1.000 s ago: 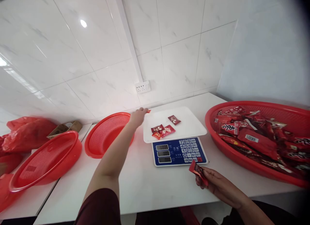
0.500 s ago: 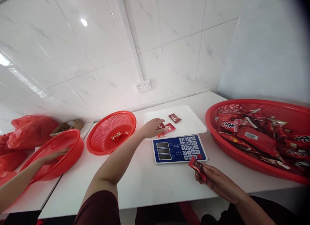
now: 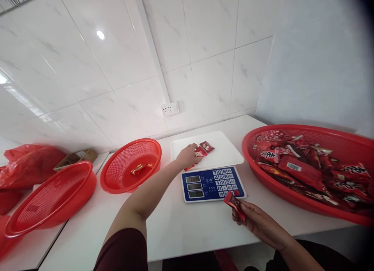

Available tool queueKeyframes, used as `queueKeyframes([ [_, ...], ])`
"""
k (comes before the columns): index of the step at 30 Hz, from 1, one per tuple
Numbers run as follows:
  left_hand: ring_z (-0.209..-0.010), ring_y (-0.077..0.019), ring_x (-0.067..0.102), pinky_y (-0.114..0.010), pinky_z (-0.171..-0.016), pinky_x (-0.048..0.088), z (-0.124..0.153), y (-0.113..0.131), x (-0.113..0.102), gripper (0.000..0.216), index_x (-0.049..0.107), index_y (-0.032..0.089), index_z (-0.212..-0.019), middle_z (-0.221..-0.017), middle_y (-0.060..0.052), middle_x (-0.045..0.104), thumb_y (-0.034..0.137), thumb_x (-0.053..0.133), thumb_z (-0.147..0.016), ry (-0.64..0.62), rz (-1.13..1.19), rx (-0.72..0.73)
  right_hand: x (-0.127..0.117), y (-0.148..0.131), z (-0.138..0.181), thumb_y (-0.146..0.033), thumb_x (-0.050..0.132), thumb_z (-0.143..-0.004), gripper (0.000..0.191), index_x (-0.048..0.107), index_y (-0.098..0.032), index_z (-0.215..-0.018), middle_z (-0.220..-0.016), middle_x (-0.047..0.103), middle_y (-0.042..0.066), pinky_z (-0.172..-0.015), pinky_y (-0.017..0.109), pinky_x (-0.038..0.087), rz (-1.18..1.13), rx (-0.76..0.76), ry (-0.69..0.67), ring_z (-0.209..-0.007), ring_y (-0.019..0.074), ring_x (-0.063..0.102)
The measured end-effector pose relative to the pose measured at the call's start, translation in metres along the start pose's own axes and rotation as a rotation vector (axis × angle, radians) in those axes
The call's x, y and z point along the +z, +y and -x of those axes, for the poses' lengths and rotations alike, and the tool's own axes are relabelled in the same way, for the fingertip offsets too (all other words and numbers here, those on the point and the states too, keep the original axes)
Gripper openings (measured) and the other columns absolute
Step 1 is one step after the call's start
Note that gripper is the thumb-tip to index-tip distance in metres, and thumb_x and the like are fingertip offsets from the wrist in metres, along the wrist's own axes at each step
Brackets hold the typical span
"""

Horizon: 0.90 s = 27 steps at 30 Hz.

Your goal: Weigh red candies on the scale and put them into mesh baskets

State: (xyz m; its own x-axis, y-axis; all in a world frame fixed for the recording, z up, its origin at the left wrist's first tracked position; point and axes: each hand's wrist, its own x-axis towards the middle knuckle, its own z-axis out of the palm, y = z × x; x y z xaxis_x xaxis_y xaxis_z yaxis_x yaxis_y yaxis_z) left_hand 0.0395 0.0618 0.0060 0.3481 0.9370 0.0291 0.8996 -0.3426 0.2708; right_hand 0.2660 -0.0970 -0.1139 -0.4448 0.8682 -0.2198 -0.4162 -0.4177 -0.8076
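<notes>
My left hand (image 3: 187,156) is over the white weighing pan (image 3: 228,152) of the digital scale (image 3: 212,183), its fingers closed on small red snack packets (image 3: 200,151). Partly hidden by the hand, their number is hard to tell. A darker red packet (image 3: 207,146) lies on the pan just beyond the fingertips. Near the scale's front right corner, my right hand (image 3: 251,219) pinches a red snack packet (image 3: 234,205) between thumb and fingers, above the white table.
A large red basket (image 3: 292,201) full of assorted red packets stands at the right. Left of the scale, a red basket (image 3: 113,173) holds a few packets. Another red basket (image 3: 83,193) tilts farther left, near red plastic bags (image 3: 35,166) and a cardboard box (image 3: 76,158).
My left hand has closed around the packets on the pan. The other person's hand has left the far-left basket. My right hand keeps its packet, and the view has shifted slightly.
</notes>
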Motion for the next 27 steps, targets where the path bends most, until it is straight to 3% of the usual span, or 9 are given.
queueKeyframes([
  [7, -0.102, -0.02, 0.056, -0.028, -0.083, 0.044, -0.026, 0.01, -0.003, 0.041, 0.044, 0.02, -0.113, -0.118, -0.008, 0.056, 0.044, 0.056, -0.081, 0.074, 0.083, 0.016, -0.001, 0.001, -0.001, -0.049, 0.068, -0.073, 0.034, 0.068, -0.018, -0.085, -0.074, 0.063, 0.005, -0.068, 0.03, 0.04, -0.015, 0.001, 0.022, -0.07, 0.0152, 0.054],
  [14, -0.113, -0.0293, 0.048, -0.035, -0.084, 0.043, -0.061, 0.032, 0.003, 0.041, 0.049, 0.021, -0.106, -0.108, -0.009, 0.06, 0.038, 0.064, -0.072, -0.036, 0.103, 0.03, -0.001, 0.0, 0.0, -0.046, 0.066, -0.076, 0.03, 0.069, -0.018, -0.085, -0.074, 0.062, 0.004, -0.068, 0.027, 0.04, -0.039, -0.006, 0.002, -0.072, 0.0136, 0.053],
  [17, -0.115, -0.0312, 0.045, -0.037, -0.085, 0.042, -0.063, 0.037, 0.005, 0.043, 0.048, 0.019, -0.107, -0.109, -0.011, 0.058, 0.035, 0.065, -0.071, -0.042, 0.133, 0.011, 0.0, -0.001, 0.001, -0.047, 0.067, -0.076, 0.03, 0.069, -0.018, -0.082, -0.074, 0.062, 0.004, -0.068, 0.027, 0.04, -0.032, 0.0, -0.002, -0.073, 0.0141, 0.054],
  [23, -0.103, -0.021, 0.053, -0.029, -0.077, 0.046, -0.054, 0.04, 0.005, 0.042, 0.042, 0.019, -0.11, -0.126, -0.013, 0.044, 0.023, 0.063, -0.073, -0.01, 0.269, -0.007, 0.0, -0.001, 0.0, -0.047, 0.068, -0.074, 0.031, 0.069, -0.018, -0.082, -0.074, 0.062, 0.004, -0.068, 0.028, 0.041, -0.038, 0.01, 0.008, -0.073, 0.0142, 0.054],
  [27, -0.085, -0.0153, 0.059, -0.023, -0.059, 0.044, -0.041, 0.029, -0.018, 0.043, 0.041, 0.018, -0.113, -0.113, -0.011, 0.055, 0.029, 0.061, -0.077, -0.095, 0.397, -0.008, -0.001, -0.001, 0.001, -0.047, 0.07, -0.072, 0.032, 0.07, -0.017, -0.082, -0.073, 0.062, 0.004, -0.066, 0.027, 0.042, -0.051, 0.02, 0.023, -0.072, 0.0139, 0.054],
])
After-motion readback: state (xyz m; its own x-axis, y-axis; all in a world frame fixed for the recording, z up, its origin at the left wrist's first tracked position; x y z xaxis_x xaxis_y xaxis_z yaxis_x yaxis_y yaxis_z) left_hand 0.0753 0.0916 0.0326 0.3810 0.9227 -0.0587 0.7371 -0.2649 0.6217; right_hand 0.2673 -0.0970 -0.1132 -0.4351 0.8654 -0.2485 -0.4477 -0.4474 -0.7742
